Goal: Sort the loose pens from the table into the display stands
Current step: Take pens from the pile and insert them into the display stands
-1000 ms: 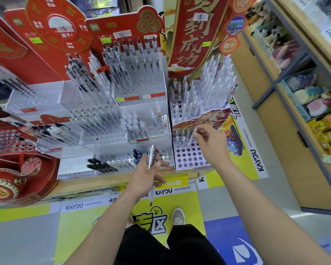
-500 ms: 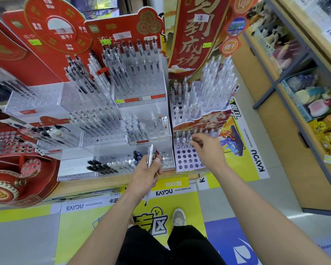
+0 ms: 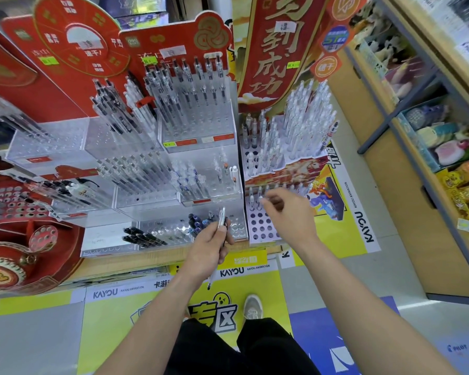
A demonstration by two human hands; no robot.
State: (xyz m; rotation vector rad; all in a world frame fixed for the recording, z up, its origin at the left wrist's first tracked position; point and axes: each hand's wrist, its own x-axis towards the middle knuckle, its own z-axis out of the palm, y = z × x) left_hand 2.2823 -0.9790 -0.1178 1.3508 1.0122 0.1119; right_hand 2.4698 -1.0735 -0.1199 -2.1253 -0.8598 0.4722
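Observation:
My left hand grips a small bundle of clear pens in front of the acrylic stands, their tips pointing down past my wrist. My right hand reaches over the white perforated stand, its fingertips pinching the top of a clear pen standing in the stand's front row. Several holes below that row are empty. The upper tier of this stand is packed with white pens.
Tiered clear acrylic stands with black and blue pens fill the left and middle. Red cardboard displays stand at the left. A wooden shelf unit with toys and snacks lines the right. My shoe is on the floor below.
My right hand has shifted a little left and toward me along the front row of the white stand. My left hand still holds the pen bundle in nearly the same place.

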